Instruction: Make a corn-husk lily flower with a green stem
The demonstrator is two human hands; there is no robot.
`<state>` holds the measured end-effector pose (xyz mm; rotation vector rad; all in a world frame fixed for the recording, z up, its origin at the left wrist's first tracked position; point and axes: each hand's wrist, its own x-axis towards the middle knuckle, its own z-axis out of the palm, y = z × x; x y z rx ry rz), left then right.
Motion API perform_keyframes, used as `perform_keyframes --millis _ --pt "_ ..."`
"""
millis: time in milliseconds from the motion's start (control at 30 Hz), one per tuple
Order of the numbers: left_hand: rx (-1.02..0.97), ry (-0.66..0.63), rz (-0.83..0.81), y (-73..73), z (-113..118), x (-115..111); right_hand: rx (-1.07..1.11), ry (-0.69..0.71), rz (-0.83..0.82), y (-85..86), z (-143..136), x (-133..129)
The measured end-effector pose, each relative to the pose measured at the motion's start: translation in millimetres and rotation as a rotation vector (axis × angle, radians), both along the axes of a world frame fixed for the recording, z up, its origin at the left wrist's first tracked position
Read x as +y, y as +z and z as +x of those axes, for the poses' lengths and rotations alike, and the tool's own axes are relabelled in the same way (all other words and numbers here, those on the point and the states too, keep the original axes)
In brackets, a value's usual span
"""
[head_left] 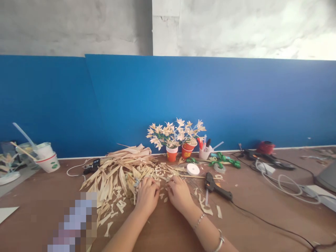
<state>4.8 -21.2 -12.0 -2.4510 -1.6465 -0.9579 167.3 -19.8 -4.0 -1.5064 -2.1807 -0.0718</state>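
My left hand (148,195) rests at the right edge of a heap of dry husks (115,175), its fingers bent down towards the table. Opposite it, my right hand (179,193) lies on the table with curled fingers, a short gap between the two. Whether either hand holds a small piece is hidden by the fingers. Cut husk scraps (161,169) lie just beyond both hands. A black glue gun (217,187) is to the right of my right hand, near a white tape roll (193,169). Behind stand husk flowers (170,132) in red paper cups (172,154).
At the far left is a white cup (49,163) with sticks. Pens stand in a small cup (204,153), beside green ribbons (225,160). White cables (283,185) and a power strip (324,197) lie right. A blue partition (183,94) closes the back.
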Motion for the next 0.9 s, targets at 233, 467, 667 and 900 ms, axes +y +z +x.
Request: perform_keyframes --millis 233,467,667,900 --pt "-0.028 0.024 0.003 1.7 -3.8 1.1 0.055 0.012 -0.002 -1.1 1.2 0.9" --pt "-0.024 0.085 -0.002 -7.9 -3.9 3.8 0.085 0.027 0.003 0.8 1.0 0.0" --pt "-0.067 0.094 0.042 -6.6 -6.3 4.8 0.021 0.200 -0.039 -0.3 -1.9 -3.2" --pt "-0.109 -0.018 0.053 -2.6 -4.0 5.3 -0.059 0.249 -0.008 -7.5 -5.5 1.9"
